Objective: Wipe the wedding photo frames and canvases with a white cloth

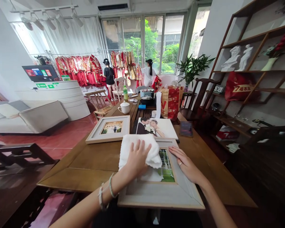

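A white towel (130, 152) lies folded over the upper left of the near picture frame (166, 198). My left hand (138, 158) presses flat on it from above with fingers spread. Between towel and frame border shows part of a photo (167, 167) with green grass; the rest is covered. My right hand (185, 163) rests flat on the frame's right border, fingers stretched out and a ring on one. The frame leans over the table's near edge. Just beyond lie a second framed picture (111, 129) on the left and an unframed photo print of a couple (156, 128).
The wooden table (90, 161) also bears a white lidded cup (125, 107), a green bottle (125, 92), a red-and-tan paper bag (171, 103) and a dark small card (186, 129). Two people stand by racks of red garments (80, 69). Shelves (251, 71) line the right.
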